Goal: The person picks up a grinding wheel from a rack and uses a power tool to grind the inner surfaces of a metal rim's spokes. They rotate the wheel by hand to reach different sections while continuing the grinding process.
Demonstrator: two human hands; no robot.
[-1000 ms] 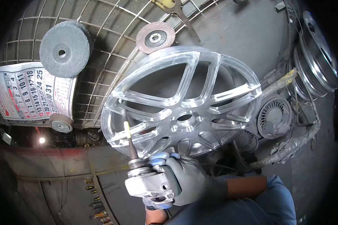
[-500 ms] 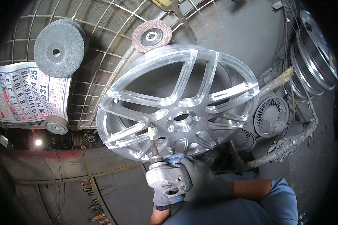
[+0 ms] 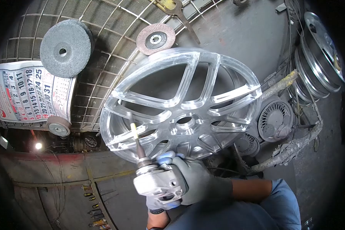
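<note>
An angle grinder (image 3: 155, 186) with a bare metal head and a long slim bit is in both my gloved hands. My right hand (image 3: 195, 178), in a grey glove with bluish fingertips, wraps around its head. Below and behind the head, my left hand (image 3: 157, 203) closes on the tool's body, mostly hidden by it; a dark band circles that wrist. The bit (image 3: 138, 142), dark at the base and yellowish further up, points up and left over the left spokes of a silver alloy wheel (image 3: 180, 100). Its tip is blurred. The wheel lies tilted, face toward me.
A flap disc (image 3: 155, 39) stands behind the wheel, against a wire grille (image 3: 117, 50). A grey abrasive wheel (image 3: 65, 50) and a calendar (image 3: 30, 94) are at left. Crusted metal bars (image 3: 285, 157), a wheel cover (image 3: 274, 119) and shiny rims (image 3: 318, 63) crowd the right.
Both hands and the grinder have shifted left and slightly down. The bit has swung left, from beside the hub area to further out along the left spokes.
</note>
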